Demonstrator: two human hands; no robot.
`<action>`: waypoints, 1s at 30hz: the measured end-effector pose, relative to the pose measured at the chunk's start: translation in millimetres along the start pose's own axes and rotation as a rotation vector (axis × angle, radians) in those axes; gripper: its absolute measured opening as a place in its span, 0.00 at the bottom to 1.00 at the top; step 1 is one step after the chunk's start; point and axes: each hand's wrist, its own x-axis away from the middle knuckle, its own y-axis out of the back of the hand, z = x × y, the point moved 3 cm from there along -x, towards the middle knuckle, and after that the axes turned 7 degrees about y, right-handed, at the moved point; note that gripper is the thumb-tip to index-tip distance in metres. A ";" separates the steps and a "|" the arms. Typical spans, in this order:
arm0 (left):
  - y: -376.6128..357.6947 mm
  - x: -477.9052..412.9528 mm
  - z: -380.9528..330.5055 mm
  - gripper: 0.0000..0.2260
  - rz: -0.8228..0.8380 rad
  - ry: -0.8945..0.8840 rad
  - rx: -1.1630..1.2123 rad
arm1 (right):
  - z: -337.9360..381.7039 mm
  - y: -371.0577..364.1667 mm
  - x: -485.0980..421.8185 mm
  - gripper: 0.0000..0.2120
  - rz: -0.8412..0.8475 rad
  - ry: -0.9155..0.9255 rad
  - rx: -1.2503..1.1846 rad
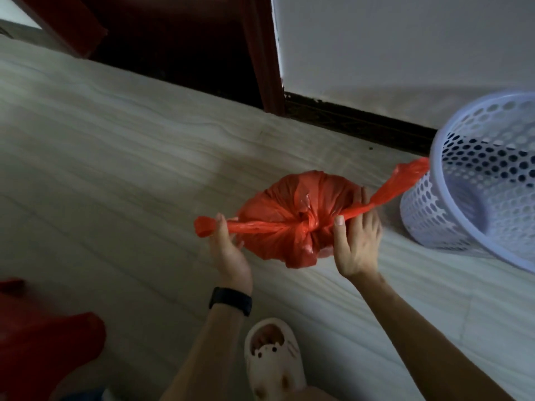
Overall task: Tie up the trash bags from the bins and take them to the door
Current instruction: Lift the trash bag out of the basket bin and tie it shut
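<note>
Red trash bag (292, 209) held above floor (115, 169), beside emptied bin (477, 180). Left hand (228, 250) and right hand (357, 241) each grip a twisted tail. Looks light, soft, slippery; hold near knot (309, 225).

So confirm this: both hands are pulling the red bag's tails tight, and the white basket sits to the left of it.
Wrong side. In the head view the white basket sits right of the red bag. The left hand and right hand do pull its tails.
</note>
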 end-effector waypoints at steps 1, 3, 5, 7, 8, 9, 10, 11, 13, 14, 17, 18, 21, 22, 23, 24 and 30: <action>-1.0 2.0 4.4 0.14 0.000 -0.026 -0.001 | 1.4 0.1 -0.2 0.30 -0.014 0.034 0.035; -0.7 8.9 14.5 0.20 0.009 -0.080 -0.062 | 1.2 0.6 -1.6 0.24 -0.049 0.080 0.093; -2.4 16.5 25.3 0.29 -0.016 -0.110 -0.167 | 0.9 1.2 -5.1 0.24 -0.049 0.074 0.097; -6.0 19.0 32.9 0.36 -0.093 -0.067 -0.189 | 4.4 2.3 -10.9 0.25 -0.051 0.063 0.083; -7.8 18.6 36.7 0.37 -0.142 -0.030 -0.173 | 6.1 3.5 -13.1 0.25 -0.060 0.060 0.077; -11.4 17.8 38.6 0.37 -0.179 0.006 -0.160 | 7.8 4.9 -16.9 0.24 -0.072 0.063 0.071; -13.3 17.1 41.1 0.36 -0.211 0.029 -0.159 | 9.0 5.8 -19.4 0.22 -0.078 0.066 0.062; -15.7 17.1 41.5 0.36 -0.244 0.032 -0.167 | 9.4 6.2 -22.3 0.21 -0.083 0.066 0.052; -20.7 16.7 39.6 0.34 -0.258 -0.014 -0.197 | 9.1 6.2 -27.3 0.18 -0.103 0.076 0.034; -24.5 16.6 37.6 0.33 -0.236 -0.058 -0.246 | 9.9 6.5 -29.6 0.17 -0.121 0.086 0.032; -35.5 18.0 34.5 0.30 -0.174 -0.069 -0.433 | 17.8 6.8 -33.7 0.12 -0.184 0.116 0.017; -38.2 16.5 34.8 0.30 -0.175 -0.072 -0.457 | 21.0 7.1 -35.2 0.10 -0.201 0.125 -0.002; -39.2 10.6 31.4 0.29 -0.259 -0.064 -0.413 | 25.3 7.3 -42.4 0.12 -0.183 0.089 -0.072; -40.0 10.9 28.6 0.30 -0.280 -0.003 -0.398 | 25.9 7.2 -44.5 0.14 -0.174 0.075 -0.082; -40.7 9.2 28.5 0.31 -0.280 0.068 -0.424 | 26.9 7.3 -46.3 0.16 -0.167 0.070 -0.088; -42.2 8.8 27.8 0.30 -0.259 0.107 -0.498 | 28.8 7.6 -47.5 0.17 -0.162 0.071 -0.090; -62.4 7.2 -4.5 0.15 -0.275 -0.420 -0.700 | 41.9 10.7 -58.7 0.16 -0.138 0.150 -0.078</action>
